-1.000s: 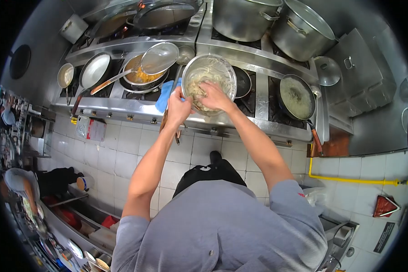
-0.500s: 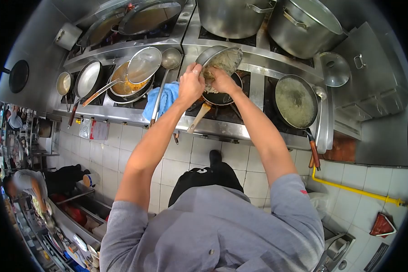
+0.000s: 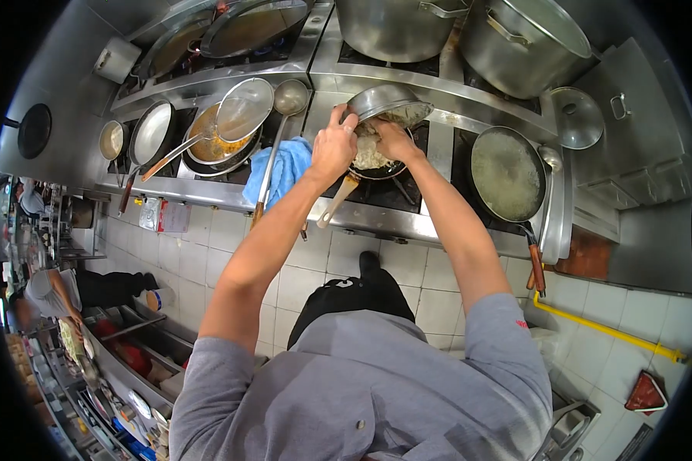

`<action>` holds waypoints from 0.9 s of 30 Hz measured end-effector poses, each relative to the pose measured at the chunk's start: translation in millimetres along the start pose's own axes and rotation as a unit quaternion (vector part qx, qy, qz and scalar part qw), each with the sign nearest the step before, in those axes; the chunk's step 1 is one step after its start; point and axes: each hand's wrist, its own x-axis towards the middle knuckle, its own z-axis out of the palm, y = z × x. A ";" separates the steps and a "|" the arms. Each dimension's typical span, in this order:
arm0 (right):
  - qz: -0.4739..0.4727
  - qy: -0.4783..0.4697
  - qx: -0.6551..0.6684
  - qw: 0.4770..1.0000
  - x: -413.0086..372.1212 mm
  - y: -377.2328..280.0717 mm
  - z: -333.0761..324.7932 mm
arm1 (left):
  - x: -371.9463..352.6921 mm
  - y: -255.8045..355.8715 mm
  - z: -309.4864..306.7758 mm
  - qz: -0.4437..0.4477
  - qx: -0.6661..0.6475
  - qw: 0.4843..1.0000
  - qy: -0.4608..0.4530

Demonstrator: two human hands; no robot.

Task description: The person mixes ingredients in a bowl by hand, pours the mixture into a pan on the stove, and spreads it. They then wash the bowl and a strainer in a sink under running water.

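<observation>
My left hand (image 3: 334,146) grips the rim of a metal bowl (image 3: 383,101), which is tipped over a small frying pan (image 3: 338,203) on the stove. A pale, lumpy batter-like mixture (image 3: 370,157) lies in the pan, and some clings inside the bowl. At the bowl's mouth, just above the pan, is my right hand (image 3: 396,142); its fingers reach toward the mixture and are partly hidden. Left of the pan, a blue cloth (image 3: 288,170) lies on the stove edge beside a long-handled ladle (image 3: 291,98).
To the right, a frying pan of pale liquid (image 3: 507,173) sits near another ladle (image 3: 550,157). A mesh strainer (image 3: 244,111) rests over a pan at left. Large pots (image 3: 396,34) stand behind. Another person (image 3: 54,292) works at a counter on the far left.
The bowl has tilted further, its outer base turning up toward me. Much of the pale mixture has dropped into the pan. My right hand has shifted slightly right and down.
</observation>
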 end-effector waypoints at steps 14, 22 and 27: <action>0.028 0.288 0.323 0.901 60.3 -45.5 -14.1 | 0.7 -26.8 -10.4 -0.060 -0.081 0.987 0.126; -0.253 0.108 -0.024 0.961 40.0 -19.3 27.2 | 0.9 -15.6 -37.5 -0.091 -0.113 0.980 0.135; -0.203 0.268 -0.102 0.936 41.3 -35.0 -15.1 | -5.0 -22.4 -27.2 -0.114 -0.118 0.980 0.110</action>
